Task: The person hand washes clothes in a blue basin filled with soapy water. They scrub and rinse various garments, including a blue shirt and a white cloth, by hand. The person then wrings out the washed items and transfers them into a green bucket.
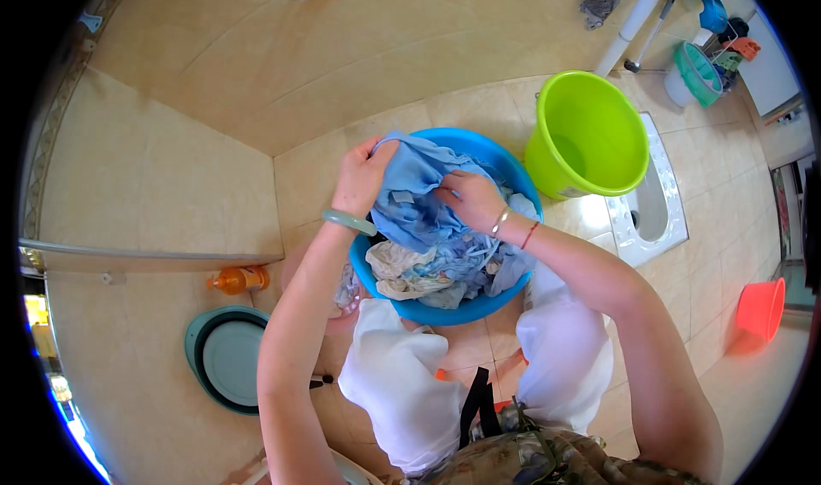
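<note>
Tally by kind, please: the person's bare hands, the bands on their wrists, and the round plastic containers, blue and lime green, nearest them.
Bare hands: 2 (left hand, right hand, both gripping a light-blue fabric garment)
Wristbands: 3 (smooth pale-green bangle, silver-coloured bracelet, thin red cord)
Round plastic containers: 2 (blue basin, lime-green bucket)
Total: 7

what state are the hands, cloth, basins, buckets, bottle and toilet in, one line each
left hand: closed on the light blue garment
right hand: pinching the same garment
light blue garment: creased, held up over the basin; wet or dry unclear
blue basin: heaped with clothes
green bucket: upright, uncovered
orange bottle: seemingly upright
grey-green basin: open side showing
red bucket: contents unclear
squat toilet: uncovered, partly hidden
</note>
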Motion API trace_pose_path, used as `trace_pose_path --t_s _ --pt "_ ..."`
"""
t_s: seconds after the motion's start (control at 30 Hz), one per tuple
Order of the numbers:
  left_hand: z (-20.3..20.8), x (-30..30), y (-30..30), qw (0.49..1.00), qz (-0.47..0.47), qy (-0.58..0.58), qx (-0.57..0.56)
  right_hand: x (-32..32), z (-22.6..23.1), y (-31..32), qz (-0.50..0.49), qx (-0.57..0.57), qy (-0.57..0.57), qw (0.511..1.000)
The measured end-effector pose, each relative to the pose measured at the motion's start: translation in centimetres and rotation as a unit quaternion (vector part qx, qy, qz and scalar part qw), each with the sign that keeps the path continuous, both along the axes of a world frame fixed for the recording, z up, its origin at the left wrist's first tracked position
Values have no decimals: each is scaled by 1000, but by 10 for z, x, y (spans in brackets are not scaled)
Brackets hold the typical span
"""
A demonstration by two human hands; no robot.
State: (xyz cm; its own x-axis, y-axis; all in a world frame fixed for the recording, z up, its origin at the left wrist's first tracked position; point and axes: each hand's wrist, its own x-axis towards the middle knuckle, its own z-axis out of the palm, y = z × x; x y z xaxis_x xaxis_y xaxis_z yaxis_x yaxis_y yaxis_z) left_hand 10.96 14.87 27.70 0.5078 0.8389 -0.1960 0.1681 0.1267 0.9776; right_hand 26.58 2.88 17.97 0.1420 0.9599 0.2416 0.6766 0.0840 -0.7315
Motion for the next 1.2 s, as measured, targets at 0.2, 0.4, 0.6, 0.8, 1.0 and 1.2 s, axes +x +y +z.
trace_pose_path --t_s 0.2,0.4,0.6,0.8,1.0,1.2 --pt "-60 -42 14 774 27 317 548 -3 63 3 -11 10 180 984" --pt "-104 -16 -25 924 -169 213 268 -5 88 16 34 27 281 959" --pt "-100 -11 -23 961 -95 181 185 2 157 -6 18 10 333 943" --pt "-24 -46 3 996 -2 37 83 76 147 -18 -8 -55 219 974" --pt "13 -44 -4 999 13 -39 31 76 52 -24 65 -73 -193 976" --pt "16 -61 -17 897 -207 222 321 91 68 -26 10 -137 263 955"
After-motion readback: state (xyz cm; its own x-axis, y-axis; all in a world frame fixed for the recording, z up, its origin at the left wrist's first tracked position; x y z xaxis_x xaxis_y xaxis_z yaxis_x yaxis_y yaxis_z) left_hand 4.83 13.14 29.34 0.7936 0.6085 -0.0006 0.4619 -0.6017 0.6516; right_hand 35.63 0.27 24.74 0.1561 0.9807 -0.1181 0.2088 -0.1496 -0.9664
